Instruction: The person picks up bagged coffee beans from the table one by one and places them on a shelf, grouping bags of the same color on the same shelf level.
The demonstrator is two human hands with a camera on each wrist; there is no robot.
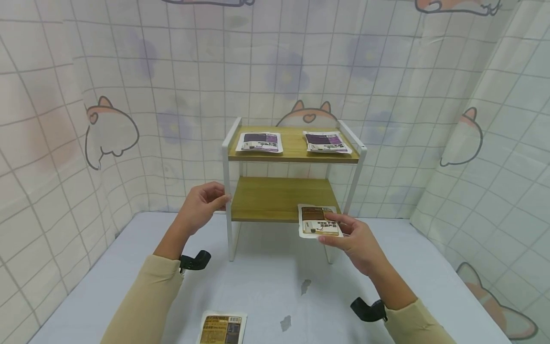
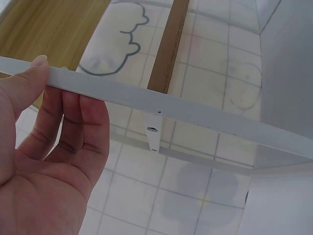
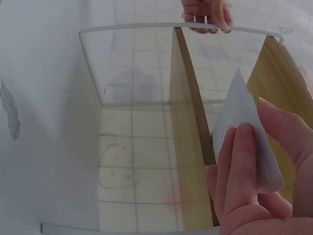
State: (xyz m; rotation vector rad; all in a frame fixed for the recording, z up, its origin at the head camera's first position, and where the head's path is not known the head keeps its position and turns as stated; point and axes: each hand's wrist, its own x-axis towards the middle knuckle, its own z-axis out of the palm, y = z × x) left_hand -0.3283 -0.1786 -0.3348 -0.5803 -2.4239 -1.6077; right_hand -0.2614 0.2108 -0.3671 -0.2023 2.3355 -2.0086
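A two-tier shelf with a white frame (image 1: 229, 239) and wooden boards stands at the table's middle. My left hand (image 1: 201, 205) pinches its left upright (image 2: 122, 95), thumb on one side and fingers on the other. The right hand (image 1: 354, 239) holds a flat white packet with a brown label (image 1: 319, 227) between thumb and fingers. That packet overlaps the front right edge of the lower board (image 1: 279, 198) in the head view. In the right wrist view, its plain pale back (image 3: 244, 112) shows beside the board's edge.
Packets with purple labels lie on the upper board (image 1: 292, 138), one at left (image 1: 259, 142) and some at right (image 1: 326, 142). Another packet with a yellow-brown label (image 1: 222, 328) lies on the white table (image 1: 262, 282) at the near edge. A gridded curtain (image 1: 180, 95) surrounds the table.
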